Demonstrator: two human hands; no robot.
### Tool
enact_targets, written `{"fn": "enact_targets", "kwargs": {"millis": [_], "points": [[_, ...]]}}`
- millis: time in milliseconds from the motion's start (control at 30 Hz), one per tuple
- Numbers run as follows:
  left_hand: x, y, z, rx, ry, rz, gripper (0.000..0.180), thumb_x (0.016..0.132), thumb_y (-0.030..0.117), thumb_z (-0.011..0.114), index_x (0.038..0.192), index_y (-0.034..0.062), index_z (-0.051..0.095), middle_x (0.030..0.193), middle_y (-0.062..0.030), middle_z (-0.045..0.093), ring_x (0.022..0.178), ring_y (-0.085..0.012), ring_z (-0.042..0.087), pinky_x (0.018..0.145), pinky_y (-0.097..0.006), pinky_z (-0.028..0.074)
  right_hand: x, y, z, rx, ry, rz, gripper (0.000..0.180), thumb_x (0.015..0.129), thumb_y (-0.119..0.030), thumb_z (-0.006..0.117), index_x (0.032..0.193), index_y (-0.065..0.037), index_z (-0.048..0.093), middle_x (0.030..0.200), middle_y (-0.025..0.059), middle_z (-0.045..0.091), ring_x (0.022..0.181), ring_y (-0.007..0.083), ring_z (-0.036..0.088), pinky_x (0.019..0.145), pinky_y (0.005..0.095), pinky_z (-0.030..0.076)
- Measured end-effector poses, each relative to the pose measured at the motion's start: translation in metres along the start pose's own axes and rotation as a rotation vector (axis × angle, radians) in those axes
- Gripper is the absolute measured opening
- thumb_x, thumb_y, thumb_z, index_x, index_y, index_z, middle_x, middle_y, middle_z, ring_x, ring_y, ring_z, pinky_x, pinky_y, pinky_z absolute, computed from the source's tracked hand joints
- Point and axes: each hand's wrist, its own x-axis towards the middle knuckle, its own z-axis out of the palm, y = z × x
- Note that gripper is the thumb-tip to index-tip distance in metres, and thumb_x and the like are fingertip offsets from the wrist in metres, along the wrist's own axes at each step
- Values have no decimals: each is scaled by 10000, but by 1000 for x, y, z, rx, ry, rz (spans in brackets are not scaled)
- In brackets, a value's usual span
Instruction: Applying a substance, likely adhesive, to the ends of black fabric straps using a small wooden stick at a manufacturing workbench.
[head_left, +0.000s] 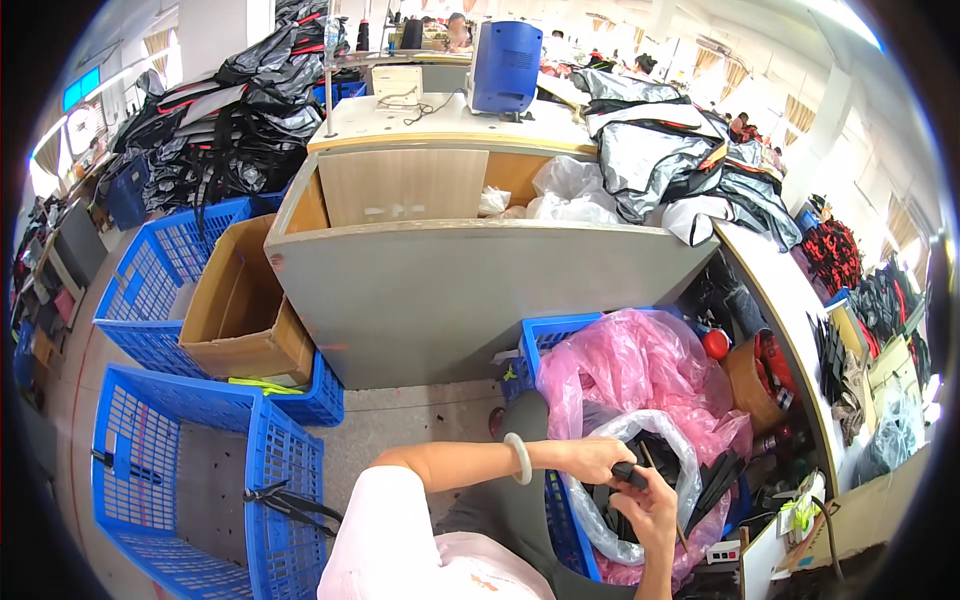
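Note:
My left hand (596, 459), with a pale bangle (519, 458) on its wrist, is closed on one end of a small black piece (629, 475). It looks like a short folded strap or strip; its exact kind I cannot make out. Against its other end my right hand (652, 508) is closed too, the fingers meeting the left ones. Both hands are over a clear plastic bag (681, 442) holding black strips. That bag rests with crumpled pink plastic (640, 362) in a blue crate (566, 326).
Empty-looking blue crate (180, 384) at left, with a cardboard box (240, 290) behind it. A grey-fronted bench (480, 290) stands ahead, carrying a blue monitor (505, 68) and silver-black fabric pieces (655, 150). To the right, a white tabletop (775, 290) curves past a brown bin (750, 390).

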Motion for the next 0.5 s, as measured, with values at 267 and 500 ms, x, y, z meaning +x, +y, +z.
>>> {"fn": "enact_targets", "kwargs": {"millis": [267,500], "points": [[14,-7,22,84,-100,-166,152,793,149,627,801,-2,610,717,-179,620,695,-311,607,609,-383,433,-8,8,-33,-97,-78,314,148,869,-47,527,825,47,632,639,40,601,472,52,493,421,196,401],[19,5,39,354,133,-144,203,782,189,648,807,-6,599,782,-220,625,752,-411,592,623,-426,450,-11,16,-24,337,233,366,180,881,-96,528,757,5,609,576,45,558,423,69,464,384,209,375]]}}
